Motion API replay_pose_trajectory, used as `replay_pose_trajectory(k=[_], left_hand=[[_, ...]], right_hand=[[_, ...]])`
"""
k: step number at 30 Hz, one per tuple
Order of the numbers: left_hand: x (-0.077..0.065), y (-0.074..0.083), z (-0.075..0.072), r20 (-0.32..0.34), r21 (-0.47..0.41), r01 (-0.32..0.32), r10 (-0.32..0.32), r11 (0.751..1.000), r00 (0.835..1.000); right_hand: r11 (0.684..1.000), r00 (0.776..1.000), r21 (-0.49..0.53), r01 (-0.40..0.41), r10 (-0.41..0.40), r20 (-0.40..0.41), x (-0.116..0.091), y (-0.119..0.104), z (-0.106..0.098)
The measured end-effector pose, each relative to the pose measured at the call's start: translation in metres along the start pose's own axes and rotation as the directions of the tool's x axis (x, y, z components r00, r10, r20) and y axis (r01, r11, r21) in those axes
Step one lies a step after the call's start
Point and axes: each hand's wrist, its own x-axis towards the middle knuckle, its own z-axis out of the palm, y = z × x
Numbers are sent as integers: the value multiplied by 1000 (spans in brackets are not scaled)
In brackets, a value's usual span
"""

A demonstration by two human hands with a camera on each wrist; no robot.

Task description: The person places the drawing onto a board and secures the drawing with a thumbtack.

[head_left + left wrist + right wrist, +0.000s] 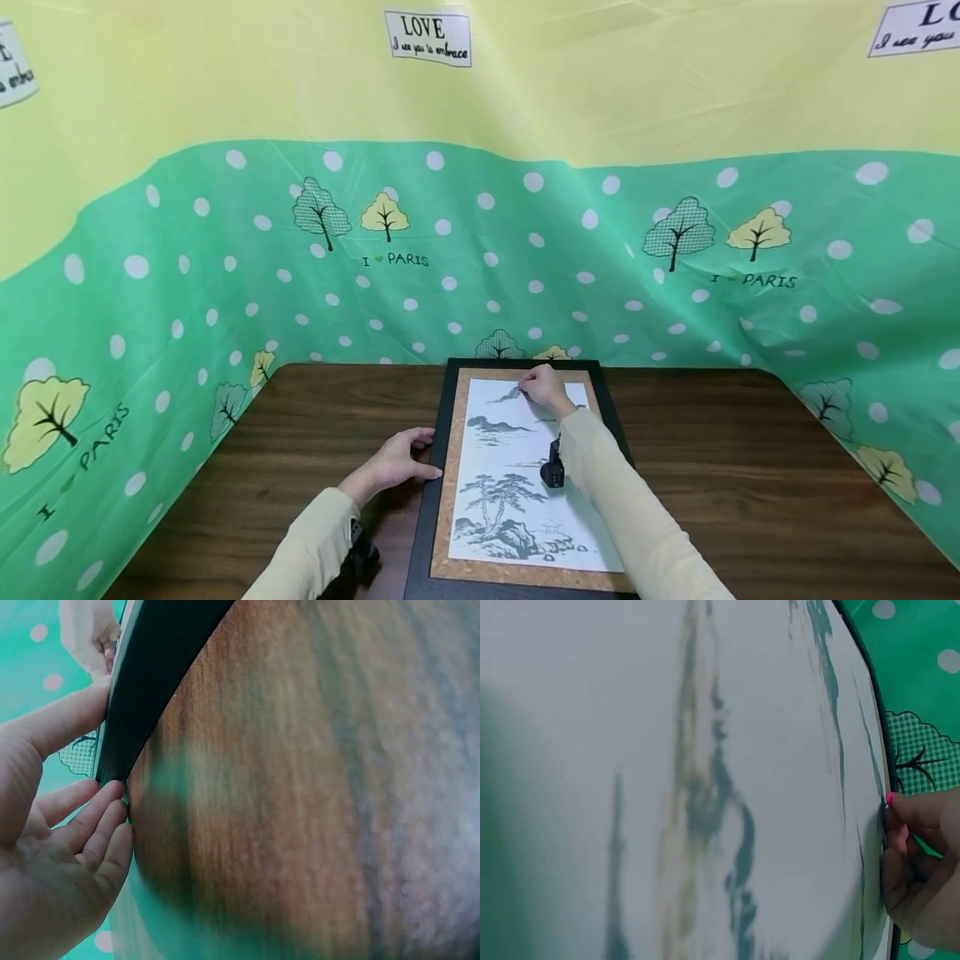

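A black-framed cork board (442,542) lies on the table, with a white sheet bearing an ink landscape print (498,508) on its cork. My right hand (547,389) is over the upper part of the sheet. In the right wrist view, its thumb and fingers pinch a small bright pink push pin (890,799) against the paper near the board's far edge; the pin is mostly hidden. My left hand (397,461) touches the left side of the black frame, thumb and fingers spread apart. In the left wrist view, its fairly straight fingers (97,825) rest against the frame's side (142,682).
The dark wooden table (315,442) stretches to both sides of the board. A green and yellow cloth (450,275) printed with trees and dots hangs behind and around the table. Black wrist cameras (553,468) are strapped to both forearms.
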Motion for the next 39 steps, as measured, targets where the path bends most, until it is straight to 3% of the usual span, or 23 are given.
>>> replay_pose_trajectory(k=[6, 14, 21, 32, 39], left_hand=[[1, -1, 0, 7, -1, 9, -9, 1000, 1000], [1, -1, -2, -9, -15, 9, -9, 1000, 1000], [1, -2, -2, 3, -15, -3, 3, 1000, 1000], [2, -2, 4, 17, -21, 7, -6, 1000, 1000], [2, -4, 0, -9, -16, 4, -4, 1000, 1000]], right_hand=[[996, 996, 2, -85, 85, -38, 0, -4, 0], [990, 985, 58, -130, 136, -110, 3, -6, 1], [977, 972, 84, -198, 207, -114, 2, -8, 2], [983, 966, -6, -186, 181, -186, -6, -6, 2], [985, 980, 83, -151, 160, -117, -5, -5, 0]])
